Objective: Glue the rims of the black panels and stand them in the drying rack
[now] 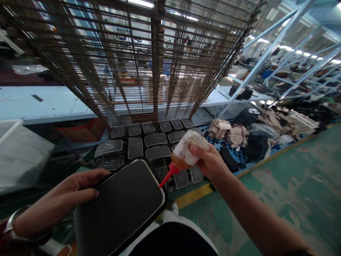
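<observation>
My left hand (71, 193) grips the left edge of a black rounded panel (125, 202), thumb on top and fingers underneath. A pale line runs along the panel's rim. In my right hand (209, 160) is a squeeze bottle (188, 147), tilted downward, whitish and stained, with amber liquid near its neck. Its red nozzle (167, 176) points at the panel's upper right edge, and the tip appears to touch the pale line there. Behind the panel, several similar dark panels (157, 139) lie in rows on the rack.
A tall wire rack (157, 64) leans up behind the panels. A pale blue bench (45, 103) runs along the left, with a white bin (23, 156) below it. Bundles of beige and dark fabric (238, 136) lie on a blue pallet at right, beside the green floor (293, 192).
</observation>
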A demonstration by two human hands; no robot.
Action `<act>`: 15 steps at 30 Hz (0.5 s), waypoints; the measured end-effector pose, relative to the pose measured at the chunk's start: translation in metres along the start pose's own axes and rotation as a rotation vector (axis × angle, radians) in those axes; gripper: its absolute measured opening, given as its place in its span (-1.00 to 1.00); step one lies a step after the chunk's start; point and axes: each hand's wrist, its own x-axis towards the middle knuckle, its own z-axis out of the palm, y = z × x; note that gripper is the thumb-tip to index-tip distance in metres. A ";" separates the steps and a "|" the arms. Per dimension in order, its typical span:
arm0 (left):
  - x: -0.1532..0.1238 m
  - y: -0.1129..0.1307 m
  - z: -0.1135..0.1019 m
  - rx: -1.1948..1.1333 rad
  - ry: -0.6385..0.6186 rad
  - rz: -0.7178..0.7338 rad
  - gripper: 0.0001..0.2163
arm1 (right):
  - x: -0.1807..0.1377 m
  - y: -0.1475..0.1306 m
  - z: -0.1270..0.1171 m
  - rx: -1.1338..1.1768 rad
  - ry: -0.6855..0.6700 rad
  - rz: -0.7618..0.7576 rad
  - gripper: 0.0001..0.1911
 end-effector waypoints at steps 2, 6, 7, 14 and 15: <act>0.001 -0.004 -0.002 -0.019 0.036 0.001 -0.60 | -0.002 0.000 -0.001 0.019 0.008 -0.006 -0.64; 0.002 -0.009 -0.001 -0.104 0.186 -0.014 -0.55 | -0.004 0.002 -0.004 0.065 0.028 -0.035 -0.71; 0.002 -0.010 0.001 -0.133 0.220 -0.020 -0.54 | -0.004 0.003 -0.005 0.077 0.045 -0.041 -0.72; 0.002 -0.017 0.017 -0.292 0.258 -0.075 -0.52 | 0.004 0.016 -0.010 0.148 0.234 -0.052 -0.66; 0.001 -0.018 0.019 -0.305 0.259 -0.079 -0.51 | 0.005 0.018 -0.010 0.154 0.255 -0.054 -0.65</act>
